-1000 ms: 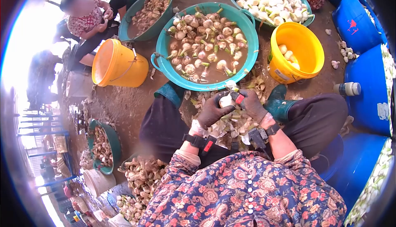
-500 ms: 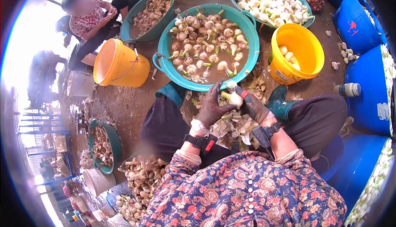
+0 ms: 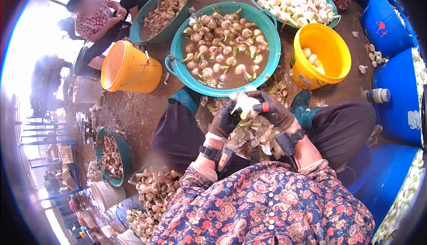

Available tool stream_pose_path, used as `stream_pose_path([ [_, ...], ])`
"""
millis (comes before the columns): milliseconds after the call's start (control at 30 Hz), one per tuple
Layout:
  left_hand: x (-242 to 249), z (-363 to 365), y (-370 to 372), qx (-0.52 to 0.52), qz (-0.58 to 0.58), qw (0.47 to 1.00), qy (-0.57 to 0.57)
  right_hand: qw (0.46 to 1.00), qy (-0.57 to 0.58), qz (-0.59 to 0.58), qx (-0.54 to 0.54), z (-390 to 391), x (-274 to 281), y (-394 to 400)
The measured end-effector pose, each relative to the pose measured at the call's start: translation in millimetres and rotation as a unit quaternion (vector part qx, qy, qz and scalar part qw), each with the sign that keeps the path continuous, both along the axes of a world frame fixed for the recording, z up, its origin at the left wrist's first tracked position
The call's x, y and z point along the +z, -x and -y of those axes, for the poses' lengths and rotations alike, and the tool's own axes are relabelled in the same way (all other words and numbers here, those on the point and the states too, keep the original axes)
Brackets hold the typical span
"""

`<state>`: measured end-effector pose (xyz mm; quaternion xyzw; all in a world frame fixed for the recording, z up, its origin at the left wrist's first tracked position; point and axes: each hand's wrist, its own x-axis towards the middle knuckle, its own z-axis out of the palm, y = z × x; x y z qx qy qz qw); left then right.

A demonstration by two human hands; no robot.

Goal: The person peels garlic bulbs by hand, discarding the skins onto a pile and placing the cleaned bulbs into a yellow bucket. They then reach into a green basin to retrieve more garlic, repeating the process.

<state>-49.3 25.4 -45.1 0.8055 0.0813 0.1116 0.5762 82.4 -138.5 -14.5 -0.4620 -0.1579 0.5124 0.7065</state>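
A white garlic bulb (image 3: 244, 104) with a short green stem end is held between my two gloved hands, just in front of the turquoise tub's near rim. My left hand (image 3: 224, 120), in a dark soiled glove, is closed around the bulb's left side. From the right, my right hand (image 3: 277, 112) grips it, with a red band (image 3: 262, 107) showing at the thumb. Loose papery garlic skins (image 3: 252, 137) lie heaped below my hands. Ahead, the turquoise tub (image 3: 178, 69) holds muddy water and several unpeeled bulbs.
A yellow bucket (image 3: 342, 60) with several peeled bulbs stands at right, another yellow bucket (image 3: 135, 71) at left. Beyond is a basin of white garlic (image 3: 296, 0). Blue barrels (image 3: 393, 93) line the right side. A seated person (image 3: 98, 22) works at upper left.
The bulb has turned so its stem end points down toward me. My left hand has rolled and shifted slightly left and down, and my right hand has closed over the bulb.
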Motion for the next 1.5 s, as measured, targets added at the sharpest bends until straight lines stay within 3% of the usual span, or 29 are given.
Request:
stream_pose_path([
  [67,-10.2,8.5,0.0,0.051,0.023,0.943,0.328,0.992,-0.044,-0.117,-0.029,-2.6,1.0,2.1],
  [100,4.8,11.9,-1.8,0.049,0.059,0.996,0.056,0.997,-0.028,-0.065,-0.017,-2.9,-10.4,-0.4],
  [167,17.3,14.9,-2.1,0.074,0.028,0.990,0.116,0.993,-0.022,0.108,-0.031,-9.0,-16.9,2.8],
  [233,3.2,8.4,-1.4,0.091,0.018,0.941,0.324,0.958,-0.013,0.284,-0.024,-14.7,-11.6,6.0],
  [300,-28.8,-6.0,-2.4,0.094,0.011,0.793,0.602,0.889,0.004,0.458,0.000,-13.2,-1.2,9.7],
  [333,-31.3,-10.4,-4.2,0.109,-0.001,0.705,0.701,0.884,0.025,0.466,0.003,-13.7,-1.1,12.1],
  [400,-30.5,-18.7,-7.3,0.151,-0.049,0.583,0.797,0.873,0.066,0.483,0.009,-15.3,-3.4,15.0],
  [467,-63.5,-20.8,-3.7,0.141,-0.030,0.648,0.748,0.831,0.088,0.550,0.011,-19.0,-10.2,17.8],
  [533,-59.7,-15.9,-6.9,0.117,-0.002,0.645,0.755,0.807,0.125,0.577,-0.002,-22.2,-3.8,25.8],
  [567,-57.6,-13.4,-6.8,0.099,0.017,0.610,0.786,0.776,0.107,0.620,-0.046,-24.3,-15.8,26.2],
  [600,-43.8,-8.5,-9.5,0.080,0.035,0.573,0.815,0.857,0.061,0.505,-0.076,-26.9,-25.3,25.6],
  [633,-30.7,0.8,-10.9,0.147,0.008,0.615,0.774,0.919,0.013,0.380,-0.103,-29.5,-33.6,24.3],
  [700,5.5,11.9,-7.3,0.089,0.054,0.697,0.709,0.991,-0.033,0.048,-0.121,-25.5,-42.2,12.9],
  [733,13.5,15.0,-5.4,0.057,0.076,0.734,0.673,0.983,-0.036,-0.096,-0.152,-22.3,-15.2,13.0],
  [800,15.6,0.4,7.6,-0.080,-0.100,0.891,0.435,0.951,-0.103,-0.230,-0.180,-16.9,-60.5,-2.9],
  [833,16.7,-6.8,14.2,-0.165,-0.155,0.929,0.294,0.953,-0.116,-0.242,-0.139,-5.8,-62.1,-10.6],
  [867,39.6,-7.0,12.9,-0.274,-0.178,0.885,0.331,0.939,-0.118,-0.277,-0.168,-0.6,-80.1,-14.5],
  [900,55.7,-3.8,10.7,-0.309,-0.254,0.888,0.226,0.938,-0.125,-0.279,-0.165,2.2,-66.4,-15.8],
  [933,61.7,1.6,7.6,-0.312,-0.292,0.881,0.204,0.937,-0.131,-0.281,-0.163,4.6,-50.5,-16.0],
  [967,46.2,5.1,7.2,-0.237,-0.253,0.933,0.102,0.975,-0.093,-0.126,-0.159,1.9,-58.0,-15.4],
  [1033,43.5,7.5,-2.4,-0.064,-0.197,0.976,-0.063,0.982,-0.021,0.133,-0.131,-7.3,-60.6,-13.7],
  [1067,43.9,6.5,-9.2,-0.022,-0.150,0.988,0.003,0.965,0.013,0.233,-0.117,-8.7,-61.3,-12.5],
  [1133,47.9,10.4,-23.2,0.058,-0.052,0.987,0.139,0.944,0.073,0.313,-0.079,-3.6,-11.2,-2.2],
  [1167,53.5,15.1,-27.4,0.064,-0.029,0.997,0.023,0.926,0.063,0.367,-0.066,-4.0,-14.7,-2.5],
  [1233,63.5,17.6,-32.1,0.036,-0.013,0.997,-0.066,0.967,0.050,0.243,-0.051,-5.1,-14.8,-0.3],
  [1300,68.2,20.8,-33.2,0.038,-0.015,0.992,-0.122,0.997,0.013,0.002,-0.070,-10.5,-17.8,1.1],
  [1433,63.4,20.4,-30.1,0.023,0.014,0.982,-0.185,0.987,0.142,-0.012,-0.073,-7.9,-19.5,-1.4],
  [1500,58.9,20.1,-28.3,0.020,0.026,0.974,-0.223,0.987,0.139,0.022,-0.075,-8.8,-23.8,-1.1],
])
